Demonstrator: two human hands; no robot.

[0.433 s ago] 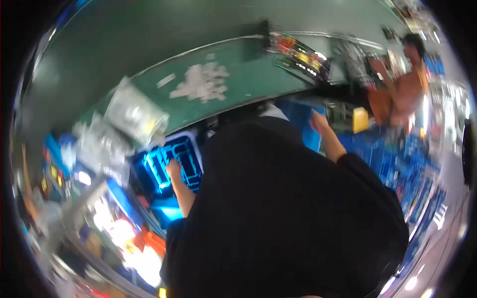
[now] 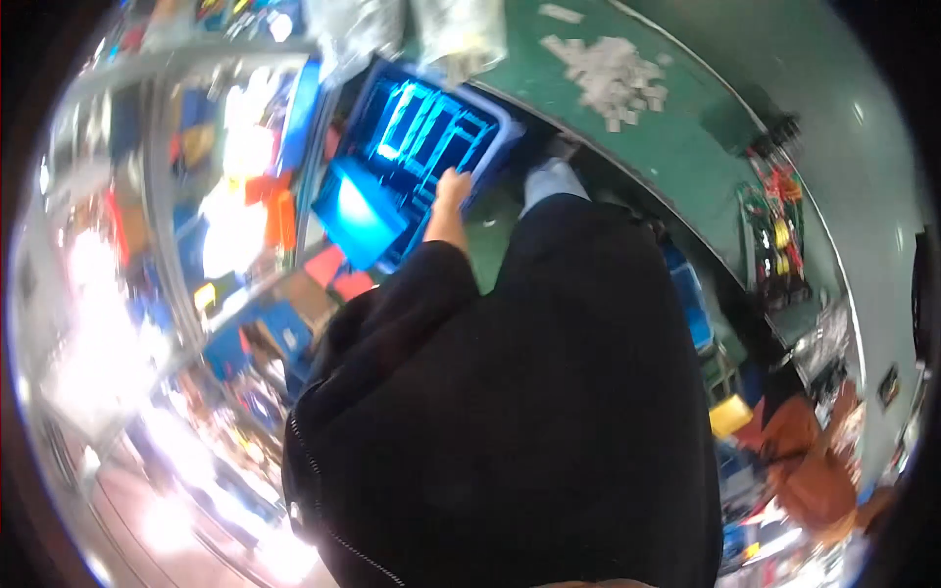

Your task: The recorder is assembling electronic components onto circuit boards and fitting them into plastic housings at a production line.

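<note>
Hand (image 2: 453,186) | left, fingers curled shut over crate (image 2: 431,132) rim | crate was tilted, long axis running up-left, open side facing camera | right hand unseen

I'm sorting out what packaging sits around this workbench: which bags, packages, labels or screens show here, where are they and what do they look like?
Clear plastic bag: top centre, above the blue crate, crumpled, pale contents.
Second clear plastic bag: just left of it, shiny and crumpled.
Small pale pieces: scattered heap on the green table; whether they are labels is unclear.
No screens visible.
</note>
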